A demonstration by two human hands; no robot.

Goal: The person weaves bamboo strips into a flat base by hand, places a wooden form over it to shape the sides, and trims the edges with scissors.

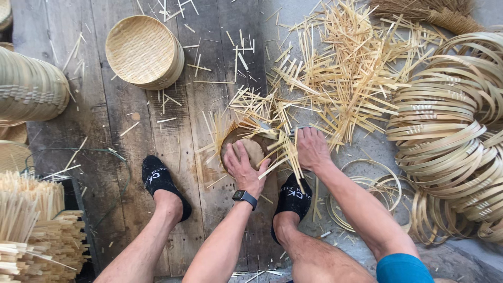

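Bamboo is everywhere on this plank floor, and the work in hand looks like trimming or fitting slats into a round basket base point(250, 149) that sits between the person's feet, near the middle of the scene. The left hand point(244, 166) lies flat, fingers spread, pressing down on the woven disc and holding it steady rather than gripping it. The right hand point(312, 149) is curled shut over a dark-handled tool at the disc's right edge, beside the loose slats point(280, 152) that stick out from it; what kind of blade it is I cannot tell. By my judgement the next move calls for firm downward pressure with the left hand while the right works along the protruding ends. As for containers, a stack of finished woven trays point(144, 51) stands far left with nothing visible inside the top one. Coiled bamboo hoops point(450, 126) pile up at right, cut scraps point(340, 68) litter the far floor, and bundled sticks point(31, 220) sit near left.
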